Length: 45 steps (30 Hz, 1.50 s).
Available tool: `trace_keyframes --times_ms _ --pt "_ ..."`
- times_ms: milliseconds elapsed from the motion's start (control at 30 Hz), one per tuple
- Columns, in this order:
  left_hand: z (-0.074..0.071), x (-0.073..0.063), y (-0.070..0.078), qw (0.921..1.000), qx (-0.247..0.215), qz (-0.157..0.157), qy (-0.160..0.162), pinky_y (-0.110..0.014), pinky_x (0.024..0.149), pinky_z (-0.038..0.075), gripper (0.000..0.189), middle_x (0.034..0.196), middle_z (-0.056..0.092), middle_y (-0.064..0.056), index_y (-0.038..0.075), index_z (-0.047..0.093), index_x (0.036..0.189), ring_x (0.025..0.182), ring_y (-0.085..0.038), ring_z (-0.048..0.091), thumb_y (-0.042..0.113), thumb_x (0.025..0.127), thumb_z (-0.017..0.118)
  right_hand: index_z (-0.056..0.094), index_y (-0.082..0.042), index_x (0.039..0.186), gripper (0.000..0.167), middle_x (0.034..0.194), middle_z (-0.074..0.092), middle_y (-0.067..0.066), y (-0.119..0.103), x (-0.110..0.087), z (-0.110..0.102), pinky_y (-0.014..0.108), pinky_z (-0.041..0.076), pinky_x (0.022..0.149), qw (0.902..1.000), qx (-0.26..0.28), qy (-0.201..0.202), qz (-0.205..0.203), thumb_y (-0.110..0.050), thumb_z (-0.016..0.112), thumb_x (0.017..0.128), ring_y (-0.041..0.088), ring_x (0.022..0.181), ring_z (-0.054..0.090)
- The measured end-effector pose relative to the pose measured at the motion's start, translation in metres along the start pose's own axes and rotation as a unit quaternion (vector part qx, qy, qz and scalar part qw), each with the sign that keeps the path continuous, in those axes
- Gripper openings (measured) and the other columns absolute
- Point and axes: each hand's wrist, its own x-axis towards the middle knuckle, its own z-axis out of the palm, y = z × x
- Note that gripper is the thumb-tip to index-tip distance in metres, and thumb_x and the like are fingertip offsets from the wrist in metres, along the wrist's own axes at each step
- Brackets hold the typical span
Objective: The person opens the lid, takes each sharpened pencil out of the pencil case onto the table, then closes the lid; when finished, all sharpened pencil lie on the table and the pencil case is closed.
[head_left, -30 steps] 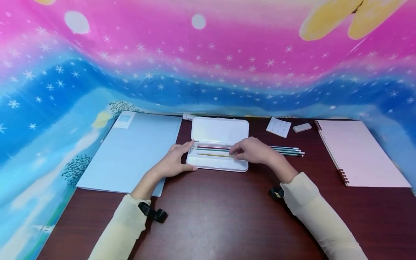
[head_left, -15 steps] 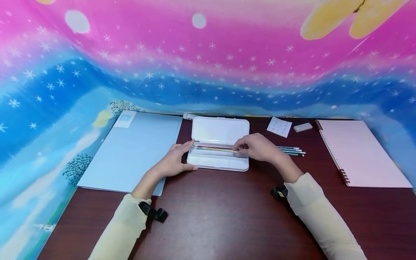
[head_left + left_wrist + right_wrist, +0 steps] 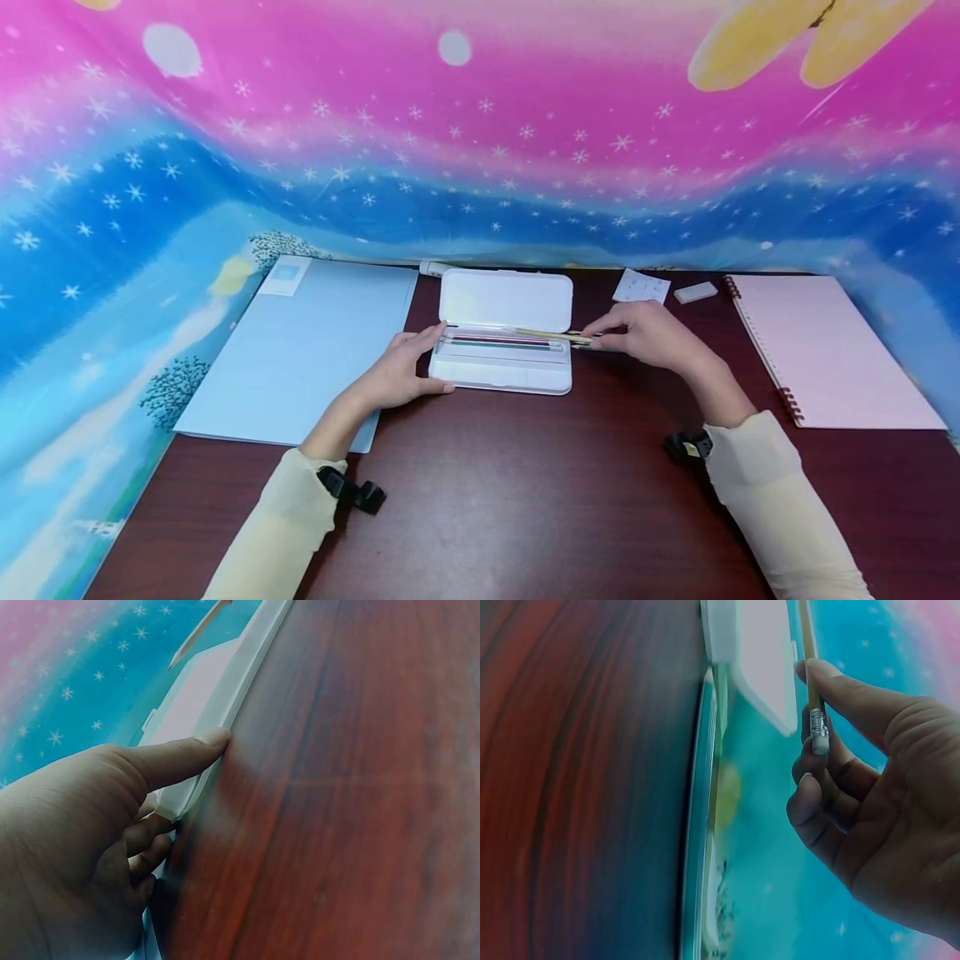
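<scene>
A white pencil case (image 3: 506, 302) lies with its lid up near the back of the table. My left hand (image 3: 397, 375) grips its left end, thumb along the front edge; in the left wrist view the other fingers curl at the case's corner. Several pencils (image 3: 502, 342) lie inside the tray. Thumb and fingertips of my right hand (image 3: 651, 337) pinch a yellow pencil (image 3: 813, 682) near its eraser end, raised at the right side of the case. Its pointed end reaches left over the case. Other pencils (image 3: 581, 343) on the table are partly hidden behind that hand.
A light blue folder (image 3: 315, 350) lies left, reaching under the left wrist. A white tube (image 3: 432, 268) lies behind the case. Toward the back right are a small printed sheet (image 3: 640, 286) and a white eraser (image 3: 695, 292). A pink spiral notebook (image 3: 832, 350) lies far right.
My right hand has lifted the yellow pencil out of the case's front area and carried it back and to the right, past the case's end. The left hand stays in place.
</scene>
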Motion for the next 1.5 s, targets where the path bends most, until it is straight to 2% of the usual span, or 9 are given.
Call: trace_keyframes --times_ms 100,300,433,733,833,967,1100,1233,1500 --pt "0.000 0.000 0.000 1.0000 0.001 0.001 0.001 -0.057 0.116 0.033 0.099 0.167 0.030 -0.007 0.020 0.022 0.164 0.147 -0.034 0.029 0.039 0.086 0.081 0.081 -0.024 0.111 0.020 0.098 0.075 -0.001 0.010 -0.007 -0.004 0.033 0.045 0.072 0.9999 -0.003 0.004 0.013 -0.019 0.074 0.093 0.016 0.079 0.056" --pt "0.000 -0.001 0.000 1.0000 0.002 -0.001 0.003 -0.057 0.116 0.033 0.099 0.168 0.029 -0.008 0.021 0.021 0.164 0.148 -0.034 0.028 0.040 0.086 0.081 0.082 -0.023 0.110 0.019 0.103 0.077 0.001 0.031 -0.022 -0.010 0.038 0.051 0.080 0.9994 -0.021 0.020 0.018 -0.019 0.075 0.092 0.017 0.093 0.067" --pt "0.001 0.000 -0.001 1.0000 0.003 -0.003 0.003 -0.058 0.116 0.033 0.100 0.168 0.029 -0.008 0.021 0.021 0.164 0.148 -0.034 0.028 0.040 0.086 0.080 0.082 -0.023 0.108 0.018 0.102 0.076 0.000 0.045 -0.034 -0.017 0.037 0.051 0.081 0.9991 -0.022 0.024 0.029 -0.020 0.076 0.092 0.018 0.094 0.067" --pt "0.002 0.001 -0.003 1.0000 0.003 -0.002 0.003 -0.056 0.116 0.034 0.100 0.168 0.028 -0.007 0.022 0.020 0.164 0.147 -0.032 0.028 0.042 0.086 0.080 0.083 -0.025 0.102 0.016 0.103 0.075 0.001 0.072 -0.054 -0.022 0.036 0.052 0.081 0.9978 -0.018 -0.002 0.063 -0.016 0.077 0.090 0.020 0.096 0.066" --pt "0.002 0.001 -0.004 1.0000 0.006 -0.002 0.004 -0.056 0.116 0.034 0.100 0.168 0.028 -0.007 0.022 0.021 0.164 0.147 -0.032 0.029 0.042 0.086 0.080 0.083 -0.027 0.098 0.014 0.103 0.075 0.000 0.076 -0.055 -0.021 0.036 0.051 0.082 0.9971 -0.024 -0.012 0.071 -0.017 0.077 0.090 0.020 0.097 0.065" --pt "0.003 0.001 -0.004 1.0000 0.007 -0.002 0.004 -0.056 0.116 0.034 0.101 0.168 0.029 -0.007 0.021 0.021 0.164 0.147 -0.032 0.029 0.042 0.085 0.080 0.079 -0.023 0.091 0.003 0.087 0.072 -0.005 0.074 -0.051 -0.020 0.032 0.046 0.073 0.9960 -0.034 -0.020 0.080 -0.022 0.076 0.091 0.016 0.082 0.058" --pt "0.003 0.001 -0.004 1.0000 0.005 -0.003 0.003 -0.056 0.116 0.034 0.101 0.168 0.028 -0.007 0.021 0.021 0.164 0.147 -0.032 0.028 0.042 0.086 0.080 0.074 -0.021 0.087 0.005 0.074 0.063 -0.006 0.069 -0.045 -0.020 0.032 0.040 0.068 0.9951 -0.040 -0.033 0.084 -0.022 0.075 0.092 0.015 0.071 0.049" --pt "0.003 0.001 -0.002 1.0000 0.005 -0.003 0.003 -0.057 0.117 0.033 0.100 0.168 0.028 -0.008 0.021 0.021 0.164 0.147 -0.033 0.028 0.042 0.086 0.080 0.072 -0.021 0.087 0.006 0.074 0.062 -0.005 0.067 -0.040 -0.020 0.033 0.040 0.069 0.9937 -0.059 -0.038 0.088 -0.018 0.074 0.092 0.016 0.071 0.050" --pt "0.003 0.001 -0.003 1.0000 -0.002 -0.007 0.001 -0.056 0.117 0.033 0.100 0.168 0.028 -0.007 0.022 0.020 0.164 0.147 -0.032 0.028 0.042 0.086 0.080 0.073 -0.018 0.094 0.004 0.083 0.065 -0.001 0.066 -0.034 -0.020 0.035 0.044 0.071 0.9926 -0.082 -0.015 0.088 -0.016 0.075 0.091 0.018 0.076 0.054"
